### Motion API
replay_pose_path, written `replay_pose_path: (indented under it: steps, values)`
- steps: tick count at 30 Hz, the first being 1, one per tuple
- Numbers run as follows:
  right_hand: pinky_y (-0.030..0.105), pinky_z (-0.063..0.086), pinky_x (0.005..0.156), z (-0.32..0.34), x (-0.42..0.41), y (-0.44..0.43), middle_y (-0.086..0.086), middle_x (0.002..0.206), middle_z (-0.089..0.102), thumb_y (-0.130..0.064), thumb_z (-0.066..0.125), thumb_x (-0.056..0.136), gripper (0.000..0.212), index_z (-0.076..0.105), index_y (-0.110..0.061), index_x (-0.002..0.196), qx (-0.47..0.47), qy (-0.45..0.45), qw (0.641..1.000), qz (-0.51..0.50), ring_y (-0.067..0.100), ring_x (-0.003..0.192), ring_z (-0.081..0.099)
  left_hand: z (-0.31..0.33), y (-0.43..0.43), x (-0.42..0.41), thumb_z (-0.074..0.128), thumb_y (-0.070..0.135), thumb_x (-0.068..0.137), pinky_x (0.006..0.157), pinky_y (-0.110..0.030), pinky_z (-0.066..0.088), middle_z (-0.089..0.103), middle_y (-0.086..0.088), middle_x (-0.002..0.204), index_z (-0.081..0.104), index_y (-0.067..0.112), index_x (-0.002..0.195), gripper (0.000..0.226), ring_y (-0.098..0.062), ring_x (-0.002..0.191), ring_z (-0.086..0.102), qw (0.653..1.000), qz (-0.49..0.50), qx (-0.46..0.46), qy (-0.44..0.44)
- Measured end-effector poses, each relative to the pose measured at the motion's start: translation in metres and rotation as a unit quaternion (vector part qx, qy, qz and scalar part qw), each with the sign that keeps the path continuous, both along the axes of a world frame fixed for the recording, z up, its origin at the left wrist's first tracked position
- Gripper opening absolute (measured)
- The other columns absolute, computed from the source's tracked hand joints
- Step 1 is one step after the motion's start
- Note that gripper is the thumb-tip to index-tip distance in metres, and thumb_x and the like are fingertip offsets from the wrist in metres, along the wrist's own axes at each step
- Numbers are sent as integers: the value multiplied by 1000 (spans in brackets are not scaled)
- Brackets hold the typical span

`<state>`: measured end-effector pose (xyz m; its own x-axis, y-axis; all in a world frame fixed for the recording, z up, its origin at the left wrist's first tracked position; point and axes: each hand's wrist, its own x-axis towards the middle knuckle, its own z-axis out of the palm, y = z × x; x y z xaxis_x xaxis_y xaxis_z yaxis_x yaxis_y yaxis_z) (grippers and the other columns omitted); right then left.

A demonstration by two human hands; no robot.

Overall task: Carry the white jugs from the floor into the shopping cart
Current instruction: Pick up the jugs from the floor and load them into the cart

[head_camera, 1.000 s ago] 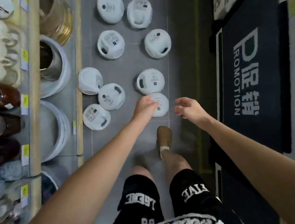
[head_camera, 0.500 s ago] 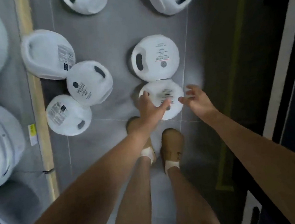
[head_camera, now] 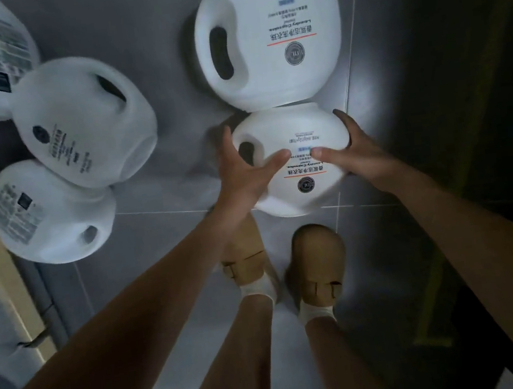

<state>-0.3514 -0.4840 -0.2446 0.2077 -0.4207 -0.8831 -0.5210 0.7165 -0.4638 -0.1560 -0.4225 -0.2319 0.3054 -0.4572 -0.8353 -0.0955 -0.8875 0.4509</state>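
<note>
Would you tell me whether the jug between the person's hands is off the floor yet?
Cannot tell. Both hands, left hand and right hand, clasp the nearest jug at its sides, but this top-down view shows no gap beneath it.

both hands [head_camera: 246, 176] gripping white jug [head_camera: 300, 195], grey floor [head_camera: 136, 15]

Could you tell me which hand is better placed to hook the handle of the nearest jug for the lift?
Probably the left hand: it sits beside the handle hole on the jug. The right hand cups the plain opposite side.
</note>
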Motion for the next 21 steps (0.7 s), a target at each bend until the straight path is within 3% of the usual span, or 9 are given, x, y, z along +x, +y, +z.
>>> replay_pose_path:
  steps: [3, 7, 10, 13, 17, 21]
  values:
    - [25, 52, 79, 0, 5, -2, -11, 116, 60, -25, 78, 77, 69, 39, -28, 134, -4, -4, 1000, -13, 7, 103, 61, -4, 1, 5, 83, 41, 66, 110, -31, 31, 26, 1, 152, 12, 24, 150, 112, -14, 138, 30, 1000, 5, -9, 15]
    - [18, 46, 64, 14, 8, -5, -11, 110, 62, -25, 75, 80, 57, 45, -29, 128, 0, 3, 1000, -12, 3, 93, 61, 13, 1, 6, 84, 50, 58, 112, -31, 31, 25, 0, 153, 11, 26, 151, 121, -13, 138, 31, 999, 28, -6, 33]
    - [20, 50, 73, 40, 10, -3, -11, 108, 62, -23, 75, 79, 54, 45, -30, 123, -2, 5, 1000, -2, 5, 96, 62, 41, 4, 7, 83, 51, 56, 113, -33, 31, 26, 1, 154, 9, 27, 151, 123, -12, 139, 30, 998, 45, -2, 46]
    - [28, 53, 85, 82, 14, -3, -6, 115, 63, -23, 78, 77, 62, 44, -26, 129, -7, 1, 1000, 3, 10, 102, 62, 82, 9, 12, 82, 39, 69, 106, -25, 30, 25, 3, 153, 7, 24, 151, 113, -12, 139, 28, 998, 49, -8, 46]
    - [21, 56, 71, 160, 28, -3, -5, 114, 63, -24, 78, 75, 65, 44, -25, 130, -26, -4, 999, 21, 9, 98, 63, 155, 14, 26, 80, 39, 71, 106, -30, 28, 16, 1, 156, 7, 25, 151, 109, -16, 142, 22, 998, 50, -26, 40]
    - [38, 57, 86, 259, 47, -6, -4, 120, 59, -39, 80, 70, 75, 40, -29, 133, -54, -17, 996, 75, 16, 108, 60, 255, 21, 42, 79, 40, 72, 100, -27, 26, 14, -1, 155, 7, 27, 151, 107, -18, 142, 21, 996, 63, -46, 41]
